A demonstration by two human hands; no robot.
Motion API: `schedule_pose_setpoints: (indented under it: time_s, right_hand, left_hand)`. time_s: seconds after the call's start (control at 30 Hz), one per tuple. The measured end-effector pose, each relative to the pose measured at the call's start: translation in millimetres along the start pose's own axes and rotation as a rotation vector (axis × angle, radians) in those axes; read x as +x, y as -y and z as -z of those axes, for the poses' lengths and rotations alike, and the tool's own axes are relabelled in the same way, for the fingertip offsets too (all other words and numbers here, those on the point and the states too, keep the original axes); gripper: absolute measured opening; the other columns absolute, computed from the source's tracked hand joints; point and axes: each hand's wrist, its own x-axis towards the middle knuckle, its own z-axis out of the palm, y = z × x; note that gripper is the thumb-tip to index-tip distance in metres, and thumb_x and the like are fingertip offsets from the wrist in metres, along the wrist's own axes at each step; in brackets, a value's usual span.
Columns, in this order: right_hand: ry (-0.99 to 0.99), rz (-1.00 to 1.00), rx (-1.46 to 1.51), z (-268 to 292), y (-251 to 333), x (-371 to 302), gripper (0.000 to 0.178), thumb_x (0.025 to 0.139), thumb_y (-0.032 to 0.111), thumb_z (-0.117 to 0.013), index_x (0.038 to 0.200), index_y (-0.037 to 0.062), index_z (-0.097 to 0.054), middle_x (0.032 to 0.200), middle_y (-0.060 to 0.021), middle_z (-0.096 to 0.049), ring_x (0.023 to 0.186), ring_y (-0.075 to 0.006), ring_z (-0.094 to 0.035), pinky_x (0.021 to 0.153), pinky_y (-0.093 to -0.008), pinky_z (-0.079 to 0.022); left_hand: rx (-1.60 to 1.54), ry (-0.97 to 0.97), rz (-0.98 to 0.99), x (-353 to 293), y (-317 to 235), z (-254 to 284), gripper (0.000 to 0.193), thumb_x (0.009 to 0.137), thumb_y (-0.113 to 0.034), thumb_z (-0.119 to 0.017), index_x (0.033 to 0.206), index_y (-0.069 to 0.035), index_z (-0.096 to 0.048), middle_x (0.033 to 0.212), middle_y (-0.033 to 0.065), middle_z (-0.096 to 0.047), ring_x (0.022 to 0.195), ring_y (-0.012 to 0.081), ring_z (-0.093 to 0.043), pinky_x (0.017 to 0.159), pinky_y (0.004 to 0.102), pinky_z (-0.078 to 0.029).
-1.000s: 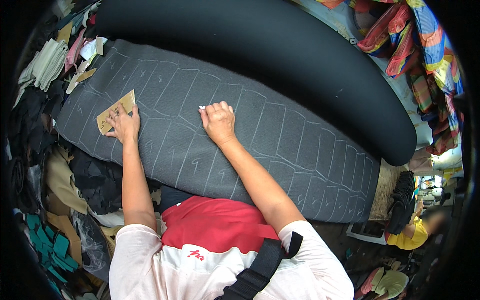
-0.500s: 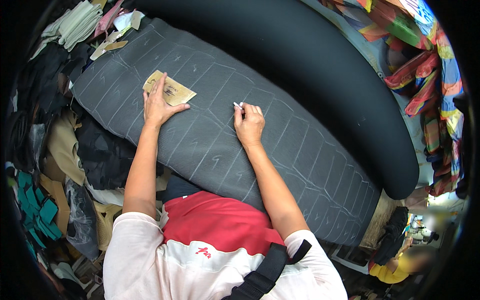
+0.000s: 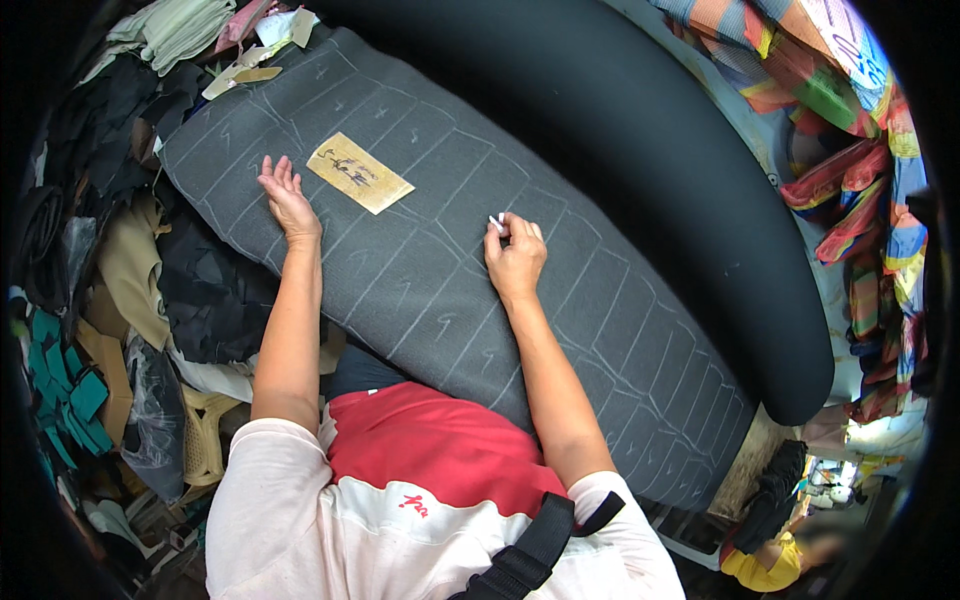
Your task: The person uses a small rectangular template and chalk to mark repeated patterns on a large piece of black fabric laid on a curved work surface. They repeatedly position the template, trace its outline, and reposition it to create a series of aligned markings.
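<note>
One handwritten card (image 3: 360,172), left fingers (image 3: 283,172) parted, right fingers (image 3: 517,227) pinching chalk (image 3: 496,221), white-marked grey fabric (image 3: 400,240)

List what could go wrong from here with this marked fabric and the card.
The brown card has no hand on it, so it could slide on the grey fabric. The right hand holds a small white piece at its fingertips; that grip could slip. A forearm might also smudge the pale markings.

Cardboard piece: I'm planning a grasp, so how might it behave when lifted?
The cardboard piece has straight edges, so probably stiff. Thin and small, it's likely light. Lying flat on grey fabric, its edge may be awkward to catch.
</note>
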Motion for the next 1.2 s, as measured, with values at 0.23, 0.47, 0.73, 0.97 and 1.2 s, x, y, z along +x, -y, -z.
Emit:
schedule_pose_setpoints:
  time_s: [0.23, 0.47, 0.73, 0.97, 1.2]
  right_hand:
    - [-0.002, 0.039, -0.014, -2, -3, -1, 0.010, 0.072, 0.011, -0.067, 0.080, 0.0052, -0.064, 0.069, -0.0062, -0.060, 0.069, -0.0250, -0.056, 0.066, -0.0374, -0.045]
    - [0.027, 0.044, -0.036, 1, -1, 1, 0.009, 0.072, 0.011, -0.067, 0.079, 0.0063, -0.064, 0.071, -0.0058, -0.060, 0.070, -0.0250, -0.056, 0.066, -0.0375, -0.044]
    - [-0.055, 0.116, -0.039, 5, 2, 1, 0.008, 0.071, 0.009, -0.066, 0.073, 0.0027, -0.062, 0.070, -0.0113, -0.060, 0.068, -0.0283, -0.056, 0.064, -0.0388, -0.045]
    - [0.022, 0.030, 0.025, 22, 4, -8, 0.007, 0.073, 0.007, -0.064, 0.079, 0.0030, -0.062, 0.078, -0.0109, -0.060, 0.079, -0.0279, -0.056, 0.072, -0.0390, -0.046]
    - [-0.192, -0.233, -0.077, 135, -38, -85, 0.012, 0.079, 0.011, -0.064, 0.085, 0.0009, -0.061, 0.081, -0.0140, -0.060, 0.081, -0.0314, -0.056, 0.073, -0.0416, -0.045]
  left_hand:
    - [1.518, 0.644, -0.400, -28, -12, -24, 0.064, 0.076, -0.050, -0.064, 0.129, -0.015, -0.053, 0.141, 0.0158, -0.038, 0.134, 0.0295, -0.029, 0.106, 0.0598, -0.017]
    - [1.475, 0.610, -0.286, -33, -28, -35, 0.066, 0.069, -0.056, -0.067, 0.120, -0.015, -0.061, 0.140, 0.0122, -0.041, 0.136, 0.0267, -0.026, 0.106, 0.0616, -0.014]
    - [1.550, 0.609, -0.362, -32, -23, -33, 0.066, 0.072, -0.060, -0.064, 0.120, -0.015, -0.060, 0.138, 0.0132, -0.043, 0.133, 0.0254, -0.030, 0.104, 0.0574, -0.018]
    - [1.585, 0.642, -0.456, -23, -15, -29, 0.065, 0.076, -0.062, -0.058, 0.123, -0.017, -0.058, 0.137, 0.0099, -0.045, 0.130, 0.0235, -0.037, 0.101, 0.0525, -0.025]
    - [1.617, 0.674, -0.449, -15, -6, -26, 0.067, 0.078, -0.063, -0.056, 0.127, -0.018, -0.055, 0.141, 0.0078, -0.041, 0.132, 0.0242, -0.034, 0.100, 0.0598, -0.023]
